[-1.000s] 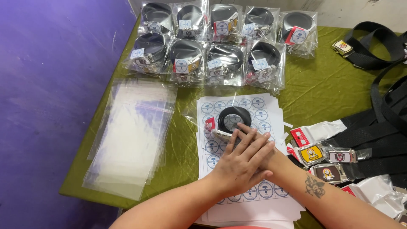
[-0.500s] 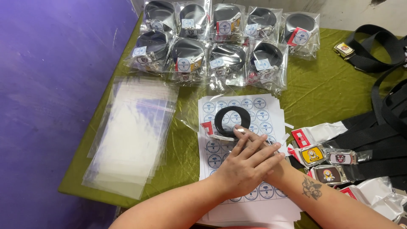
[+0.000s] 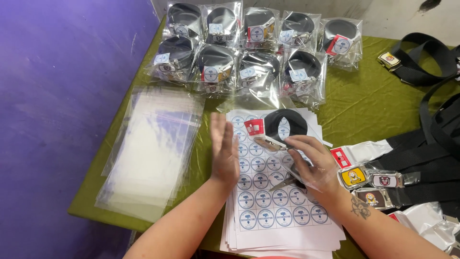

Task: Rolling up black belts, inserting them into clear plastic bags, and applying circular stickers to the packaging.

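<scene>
A coiled black belt (image 3: 286, 123) with a red and white buckle (image 3: 254, 128) lies in a clear bag on a stack of round-sticker sheets (image 3: 273, 212). My right hand (image 3: 314, 164) rests on the near end of that bag, with its fingers pinching the plastic just below the buckle. My left hand (image 3: 224, 149) hovers to the left of the belt, over the left edge of the sheets. It is flat, blurred, fingers apart, and holds nothing.
Several bagged coiled belts (image 3: 249, 48) stand in two rows at the back of the green tablecloth (image 3: 364, 96). A pile of empty clear bags (image 3: 153, 148) lies at left. Loose black belts (image 3: 431, 144) and printed buckles (image 3: 354, 176) fill the right side. A purple wall borders the left.
Both hands were pressed together on the bag. Now my left hand has lifted off and swung left, while the right stays on the bag. The coiled belt now shows fully.
</scene>
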